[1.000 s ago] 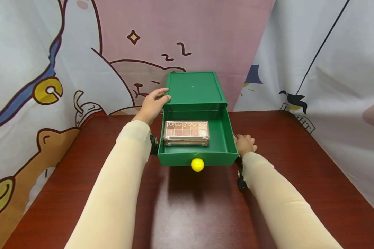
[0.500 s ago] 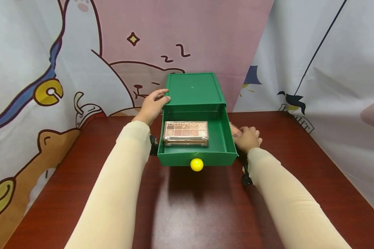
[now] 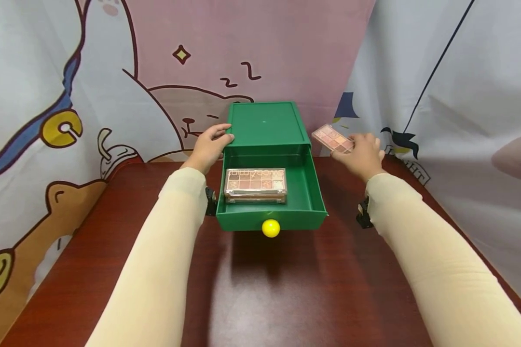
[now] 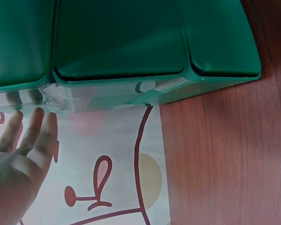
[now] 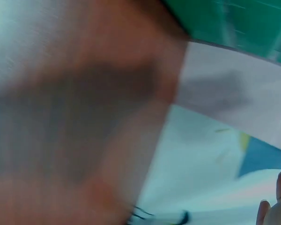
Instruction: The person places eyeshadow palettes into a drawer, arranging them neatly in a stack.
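In the head view, a green cabinet (image 3: 265, 123) has its drawer (image 3: 239, 221) pulled out toward me. An eyeshadow palette (image 3: 256, 182) lies in the drawer's left part, apparently stacked on another. At the cabinet's left side, my left hand (image 3: 207, 148) rests its fingertips; the left wrist view shows the fingers (image 4: 36, 129) nearly straight against the green wall. Raised right of the cabinet, my right hand (image 3: 362, 155) pinches a second, tilted eyeshadow palette (image 3: 330, 139) by its near right end. Only a bit of that hand (image 5: 276, 206) enters the right wrist view.
The drawer front bears a round yellow knob (image 3: 271, 228). A dark red wooden table (image 3: 126, 231) lies under everything. Behind and at both sides hangs a cloth (image 3: 265, 48) with cartoon prints, close behind the cabinet.
My right hand has risen from low beside the drawer's right wall, lifting the eyeshadow palette up and to the right. My left hand stays at the cabinet's side.
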`<state>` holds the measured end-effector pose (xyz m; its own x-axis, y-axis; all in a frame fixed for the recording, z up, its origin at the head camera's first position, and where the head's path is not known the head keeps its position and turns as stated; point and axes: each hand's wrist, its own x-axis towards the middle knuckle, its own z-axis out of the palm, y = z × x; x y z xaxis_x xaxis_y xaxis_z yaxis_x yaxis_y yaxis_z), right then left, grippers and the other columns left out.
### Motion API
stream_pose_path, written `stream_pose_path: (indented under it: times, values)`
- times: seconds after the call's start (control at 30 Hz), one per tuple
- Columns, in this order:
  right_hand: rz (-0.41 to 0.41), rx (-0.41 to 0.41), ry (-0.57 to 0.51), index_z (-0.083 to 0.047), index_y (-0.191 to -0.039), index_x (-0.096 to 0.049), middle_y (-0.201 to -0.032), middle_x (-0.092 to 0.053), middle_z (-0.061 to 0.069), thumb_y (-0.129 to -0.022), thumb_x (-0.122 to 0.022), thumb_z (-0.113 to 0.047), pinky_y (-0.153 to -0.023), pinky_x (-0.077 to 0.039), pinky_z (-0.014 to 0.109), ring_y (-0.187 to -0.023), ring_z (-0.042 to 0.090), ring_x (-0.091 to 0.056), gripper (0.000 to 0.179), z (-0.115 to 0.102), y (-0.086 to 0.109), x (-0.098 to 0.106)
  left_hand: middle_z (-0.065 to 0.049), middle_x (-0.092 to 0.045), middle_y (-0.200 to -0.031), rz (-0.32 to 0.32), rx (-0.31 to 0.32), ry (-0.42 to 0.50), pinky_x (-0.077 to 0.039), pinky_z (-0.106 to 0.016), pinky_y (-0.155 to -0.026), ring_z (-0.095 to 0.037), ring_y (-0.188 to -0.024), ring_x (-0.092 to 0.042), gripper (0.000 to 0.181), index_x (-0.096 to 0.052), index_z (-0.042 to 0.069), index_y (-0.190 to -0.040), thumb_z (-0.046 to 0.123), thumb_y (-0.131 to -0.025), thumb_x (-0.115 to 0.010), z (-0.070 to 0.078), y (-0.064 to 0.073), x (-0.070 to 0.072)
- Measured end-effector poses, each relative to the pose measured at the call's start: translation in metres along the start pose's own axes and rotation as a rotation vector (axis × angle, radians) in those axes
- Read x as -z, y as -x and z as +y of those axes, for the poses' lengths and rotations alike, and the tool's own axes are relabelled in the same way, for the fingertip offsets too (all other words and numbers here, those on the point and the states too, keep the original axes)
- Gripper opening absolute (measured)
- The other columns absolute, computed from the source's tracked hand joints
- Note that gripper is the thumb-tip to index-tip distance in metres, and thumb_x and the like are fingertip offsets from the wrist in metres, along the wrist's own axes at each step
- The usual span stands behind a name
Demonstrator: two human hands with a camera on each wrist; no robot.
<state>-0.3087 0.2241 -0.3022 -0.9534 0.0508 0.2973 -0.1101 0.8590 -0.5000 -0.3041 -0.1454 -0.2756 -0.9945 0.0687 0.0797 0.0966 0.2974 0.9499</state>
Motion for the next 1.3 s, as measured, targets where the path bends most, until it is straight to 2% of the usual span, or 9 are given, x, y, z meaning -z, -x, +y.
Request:
stream_pose_path:
  times: [0.23, 0.43, 0.57, 0.77, 1.0, 1.3]
  values:
    - [0.011, 0.078, 0.014, 0.001, -0.138, -0.047, -0.129, -0.039, 0.023, -0.084, -0.066, -0.041, -0.089, -0.022, 0.054, -0.115, 0.036, -0.029, 0.071, -0.038, -0.008, 0.03, -0.005, -0.041, -0.148, 0.009, 0.002, 0.005, -0.046, -0.044, -0.095, -0.023, -0.125, -0.047, 0.046, -0.048, 0.024, -0.143, 0.028, -0.098, -0.055, -0.001, -0.001, 0.0]
    - [0.02, 0.182, 0.026, -0.002, -0.135, -0.052, -0.125, -0.042, 0.019, -0.084, -0.067, -0.039, -0.085, -0.023, 0.048, -0.112, 0.033, -0.029, 0.064, -0.071, -0.005, 0.044, -0.005, -0.04, -0.148, 0.002, 0.008, 0.012, -0.046, -0.044, -0.096, -0.023, -0.126, -0.046, 0.046, -0.048, 0.024, -0.143, 0.028, -0.098, -0.055, -0.002, -0.001, -0.001]
    - [0.006, 0.254, 0.025, -0.002, -0.133, -0.053, -0.124, -0.043, 0.018, -0.083, -0.069, -0.037, -0.086, -0.024, 0.048, -0.113, 0.032, -0.031, 0.063, -0.093, 0.002, 0.051, -0.005, -0.04, -0.148, 0.002, 0.005, 0.009, -0.045, -0.045, -0.096, -0.024, -0.127, -0.046, 0.046, -0.047, 0.023, -0.143, 0.027, -0.098, -0.055, 0.0, 0.002, -0.001]
    - [-0.063, 0.341, 0.077, -0.004, -0.133, -0.054, -0.122, -0.046, 0.016, -0.082, -0.071, -0.038, -0.085, -0.025, 0.047, -0.112, 0.03, -0.033, 0.064, -0.121, 0.015, 0.056, -0.005, -0.039, -0.149, -0.006, -0.002, 0.011, -0.045, -0.046, -0.098, -0.023, -0.129, -0.044, 0.046, -0.047, 0.022, -0.144, 0.027, -0.098, -0.054, 0.002, 0.003, 0.001]
    - [-0.188, 0.453, 0.175, -0.008, -0.132, -0.056, -0.121, -0.046, 0.013, -0.081, -0.071, -0.04, -0.08, -0.027, 0.045, -0.109, 0.029, -0.035, 0.062, -0.15, 0.028, 0.061, -0.005, -0.04, -0.149, 0.009, 0.002, 0.008, -0.045, -0.046, -0.098, -0.023, -0.128, -0.045, 0.046, -0.047, 0.023, -0.144, 0.027, -0.098, -0.055, 0.003, 0.002, 0.002]
    - [-0.335, 0.533, 0.261, -0.011, -0.131, -0.057, -0.122, -0.048, 0.008, -0.079, -0.073, -0.043, -0.081, -0.028, 0.043, -0.106, 0.026, -0.036, 0.063, -0.173, 0.039, 0.047, -0.004, -0.04, -0.149, 0.017, 0.01, 0.011, -0.044, -0.046, -0.099, -0.023, -0.13, -0.045, 0.046, -0.047, 0.023, -0.144, 0.028, -0.098, -0.055, 0.002, 0.001, -0.001]
